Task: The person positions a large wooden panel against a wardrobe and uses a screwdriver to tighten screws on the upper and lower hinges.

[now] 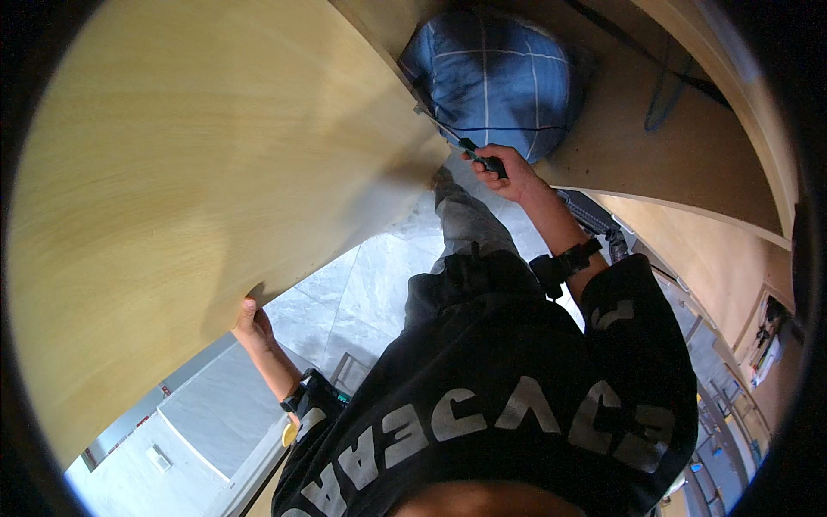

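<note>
My right hand [510, 174] is closed around the dark handle of a screwdriver [470, 147]. Its thin shaft points up and left, and the tip meets a small metal fitting [418, 109], perhaps a hinge, at the edge of a wooden door panel [194, 161]. Whether the tip sits in a screw is too small to tell. My left hand [254, 324] grips the panel's lower edge with the thumb on the near face; the fingers are hidden behind it.
A blue checked cloth bundle [494, 84] rests in the wooden cabinet [665, 155] close to the screwdriver. Dark straps [685, 81] hang inside. Grey floor tiles [362, 278] show below the panel. Furniture with small items [767, 336] stands at the far right.
</note>
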Demonstrator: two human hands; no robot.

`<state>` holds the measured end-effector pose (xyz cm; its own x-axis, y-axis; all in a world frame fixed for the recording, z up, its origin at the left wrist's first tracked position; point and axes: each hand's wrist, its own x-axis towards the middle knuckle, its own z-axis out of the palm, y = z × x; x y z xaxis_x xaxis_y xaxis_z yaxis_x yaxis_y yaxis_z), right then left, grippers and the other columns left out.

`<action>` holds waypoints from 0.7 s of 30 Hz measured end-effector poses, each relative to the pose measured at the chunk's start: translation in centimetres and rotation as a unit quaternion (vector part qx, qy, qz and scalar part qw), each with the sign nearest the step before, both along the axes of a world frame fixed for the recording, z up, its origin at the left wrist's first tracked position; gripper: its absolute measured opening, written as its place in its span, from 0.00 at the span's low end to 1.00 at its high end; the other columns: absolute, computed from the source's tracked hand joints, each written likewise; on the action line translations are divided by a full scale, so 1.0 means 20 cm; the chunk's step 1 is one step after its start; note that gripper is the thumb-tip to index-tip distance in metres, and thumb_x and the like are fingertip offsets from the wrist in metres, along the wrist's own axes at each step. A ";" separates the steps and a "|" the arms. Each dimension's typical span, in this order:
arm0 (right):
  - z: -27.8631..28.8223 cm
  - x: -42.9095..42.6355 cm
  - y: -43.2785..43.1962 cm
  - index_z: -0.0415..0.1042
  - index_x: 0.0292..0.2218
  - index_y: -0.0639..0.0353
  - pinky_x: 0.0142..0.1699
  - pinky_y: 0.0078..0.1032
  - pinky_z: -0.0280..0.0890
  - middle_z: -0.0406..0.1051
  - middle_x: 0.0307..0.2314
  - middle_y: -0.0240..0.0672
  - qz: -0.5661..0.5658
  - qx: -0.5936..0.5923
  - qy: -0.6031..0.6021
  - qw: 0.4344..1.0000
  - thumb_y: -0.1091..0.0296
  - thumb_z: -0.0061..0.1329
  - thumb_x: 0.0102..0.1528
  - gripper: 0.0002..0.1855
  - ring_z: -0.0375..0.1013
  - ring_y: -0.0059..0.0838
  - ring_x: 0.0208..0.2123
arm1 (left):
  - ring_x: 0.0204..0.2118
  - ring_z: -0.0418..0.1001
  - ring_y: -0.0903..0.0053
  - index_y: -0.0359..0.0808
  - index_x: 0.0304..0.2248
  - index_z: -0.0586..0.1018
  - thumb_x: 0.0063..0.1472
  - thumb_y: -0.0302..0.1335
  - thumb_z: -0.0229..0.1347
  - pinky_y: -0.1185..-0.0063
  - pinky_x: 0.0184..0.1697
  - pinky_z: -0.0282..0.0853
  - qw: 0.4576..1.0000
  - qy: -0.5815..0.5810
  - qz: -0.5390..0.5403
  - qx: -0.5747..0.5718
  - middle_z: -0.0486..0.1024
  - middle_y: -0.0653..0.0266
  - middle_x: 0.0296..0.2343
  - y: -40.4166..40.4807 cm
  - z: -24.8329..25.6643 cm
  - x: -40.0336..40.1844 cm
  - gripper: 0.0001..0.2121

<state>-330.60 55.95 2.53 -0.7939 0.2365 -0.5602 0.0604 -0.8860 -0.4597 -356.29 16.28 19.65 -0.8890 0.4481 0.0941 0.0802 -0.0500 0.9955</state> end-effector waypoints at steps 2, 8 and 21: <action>-0.01 0.01 -0.02 0.68 0.34 0.63 0.18 0.18 0.54 0.66 0.21 0.35 -0.064 0.112 -0.023 0.991 0.65 0.49 0.47 0.14 0.63 0.20 0.18 | 0.43 0.64 0.69 0.30 0.44 0.63 0.44 0.28 0.59 0.71 0.49 0.60 1.000 0.003 -0.003 -0.004 0.65 0.59 0.40 0.02 0.01 0.00 0.27; 0.00 -0.01 -0.06 0.68 0.35 0.67 0.30 0.26 0.64 0.66 0.23 0.42 -0.155 0.795 -0.076 0.582 0.67 0.48 0.46 0.15 0.69 0.35 0.28 | 0.42 0.66 0.68 0.29 0.43 0.65 0.45 0.27 0.58 0.71 0.49 0.60 1.000 -0.006 -0.027 0.002 0.67 0.59 0.38 -0.02 -0.02 -0.05 0.24; -0.01 -0.03 -0.08 0.66 0.36 0.69 0.22 0.28 0.63 0.67 0.22 0.41 -0.076 0.731 -0.028 0.678 0.68 0.43 0.48 0.15 0.69 0.33 0.20 | 0.39 0.69 0.67 0.28 0.42 0.66 0.46 0.29 0.59 0.72 0.47 0.63 0.999 -0.019 -0.031 -0.006 0.70 0.59 0.36 -0.01 -0.01 -0.10 0.24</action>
<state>-331.30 54.31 2.36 -0.6847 0.6483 0.3329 0.0721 0.5148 -0.8543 -358.31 16.17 19.38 -0.8626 0.5029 0.0551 0.0392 -0.0421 0.9983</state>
